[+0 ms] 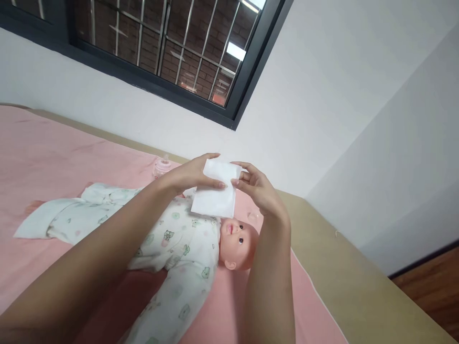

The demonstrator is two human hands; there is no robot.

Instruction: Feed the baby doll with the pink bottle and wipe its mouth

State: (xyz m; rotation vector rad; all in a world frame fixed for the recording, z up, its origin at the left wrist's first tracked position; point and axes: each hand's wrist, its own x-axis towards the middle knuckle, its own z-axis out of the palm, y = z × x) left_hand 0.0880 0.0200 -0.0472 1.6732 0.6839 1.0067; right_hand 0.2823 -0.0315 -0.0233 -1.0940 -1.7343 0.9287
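Above the doll's chest and chin, a folded white tissue is held up between both hands. My left hand grips its left side, thumb across the front. At the upper right edge my right hand pinches it between thumb and fingers. Beneath lies a baby doll on its back, head to the right, dressed in a white outfit printed with small green bears. The doll's far arm is mostly hidden by my left hand and the tissue.
A pink blanket covers much of the wooden surface. A small baby bottle stands beyond my left wrist. A clear pacifier-like item lies by the doll's head. White wall and a barred window are behind.
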